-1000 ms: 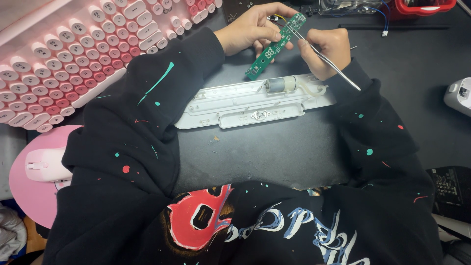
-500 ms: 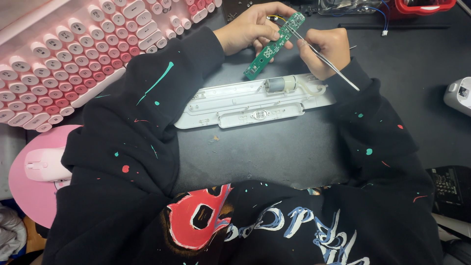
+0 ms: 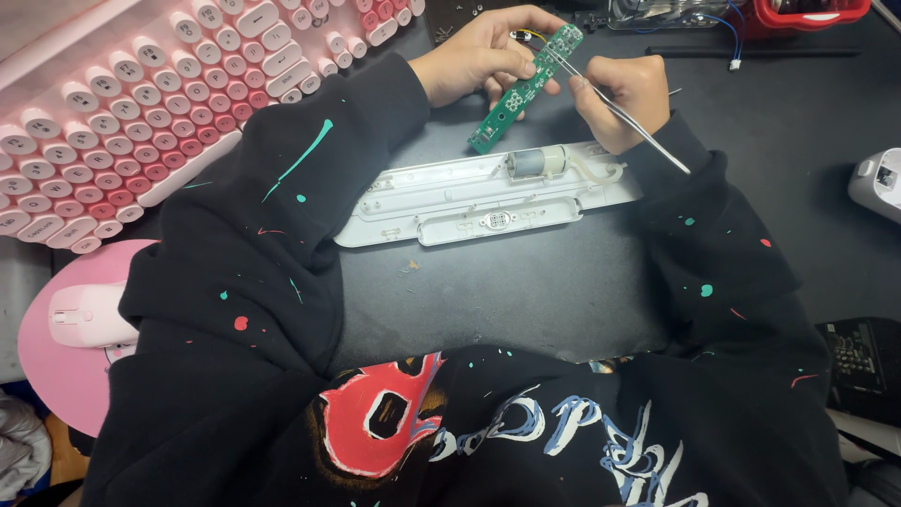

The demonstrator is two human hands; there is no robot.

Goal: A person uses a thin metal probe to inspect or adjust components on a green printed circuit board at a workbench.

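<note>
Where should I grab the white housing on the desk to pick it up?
Probably by its long edges near the left end, from above. The white housing lies flat and narrow on the desk, so fingers can span it. The motor and right hand crowd its right end; the left is bare.

Green circuit board (image 3: 527,86) showing white markings; pink-and-white keyboard (image 3: 141,122); black sweatshirt (image 3: 282,282) showing multicolour paint flecks; white casing (image 3: 450,202).

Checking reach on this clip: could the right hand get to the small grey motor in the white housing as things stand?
Probably yes. The right hand holds tweezers just above the motor, with nothing between them.
</note>
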